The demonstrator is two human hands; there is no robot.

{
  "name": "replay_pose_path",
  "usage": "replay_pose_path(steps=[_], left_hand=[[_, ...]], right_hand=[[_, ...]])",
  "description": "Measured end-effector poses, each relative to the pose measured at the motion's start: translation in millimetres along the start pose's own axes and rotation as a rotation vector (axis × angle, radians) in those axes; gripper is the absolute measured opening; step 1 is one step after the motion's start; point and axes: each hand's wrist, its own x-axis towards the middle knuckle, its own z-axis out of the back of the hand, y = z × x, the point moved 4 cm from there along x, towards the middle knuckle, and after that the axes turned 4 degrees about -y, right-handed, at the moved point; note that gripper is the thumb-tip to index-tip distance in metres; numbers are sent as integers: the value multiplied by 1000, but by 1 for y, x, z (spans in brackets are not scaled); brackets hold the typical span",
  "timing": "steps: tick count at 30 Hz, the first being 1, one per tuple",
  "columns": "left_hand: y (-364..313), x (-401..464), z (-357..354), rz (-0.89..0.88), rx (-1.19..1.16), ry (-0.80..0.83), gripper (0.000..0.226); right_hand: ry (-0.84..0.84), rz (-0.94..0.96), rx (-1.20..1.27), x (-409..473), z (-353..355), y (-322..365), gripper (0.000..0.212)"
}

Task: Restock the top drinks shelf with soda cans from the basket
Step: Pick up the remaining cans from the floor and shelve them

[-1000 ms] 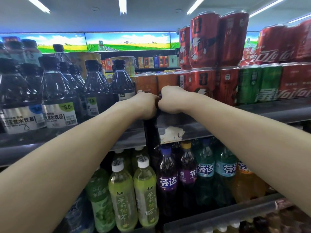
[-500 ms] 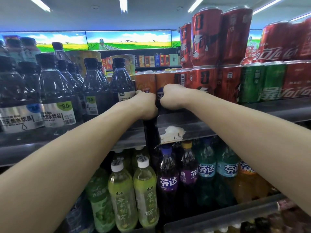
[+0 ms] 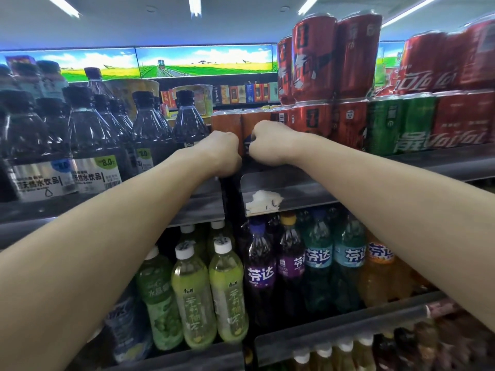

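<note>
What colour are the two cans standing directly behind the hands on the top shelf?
Orange, with a dark blue patch low on the right one; the orange cans show in the head view, the only one.

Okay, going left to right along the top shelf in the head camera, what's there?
Dark water bottles → left hand → orange cans → right hand → green cans → red cola cans.

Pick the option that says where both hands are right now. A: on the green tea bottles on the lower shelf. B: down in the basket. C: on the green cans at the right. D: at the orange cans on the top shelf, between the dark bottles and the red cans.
D: the left hand and right hand sit fisted against the orange cans, right of the dark bottles and left of the red cans.
</note>
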Motion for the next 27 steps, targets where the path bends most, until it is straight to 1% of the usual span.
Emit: replay_pose_path(steps=[3,6,8,11,12,14,16,18,20,23,25,27], left_hand=[[-11,-13,19,-36,18,-43,14],[-22,-31,31,-72,-44,-123,9],[-32,-47,33,-145,-103,-238,5],[-51,-81,32,-318,-273,-483,6],[-61,-93,31,-375,-313,-534,7],[-79,-115,25,-440,-354,-579,7],[-106,-138,5,-506,-391,-542,13],[-137,-161,-23,-573,-427,-461,19],[-167,-182,-62,-605,-477,-315,23],[-205,-210,-123,-612,-539,-69,25],[-225,-228,-162,-597,-541,86,21],[-243,-245,-199,-592,-508,212,20]], right_hand=[[-99,48,55,-15,14,4,10],[-220,71,133,-35,26,1,33],[-333,96,204,-53,32,-7,36],[-544,121,298,-83,38,-25,30],[-601,123,318,-95,38,-32,29],[-668,115,340,-117,36,-48,26],[-686,61,329,-145,27,-72,26],[-699,-24,302,-178,16,-103,26],[-691,-149,269,-213,-1,-140,23],[-640,-372,256,-265,-30,-191,24],[-589,-523,247,-302,-50,-224,21],[-537,-628,236,-339,-69,-255,17]])
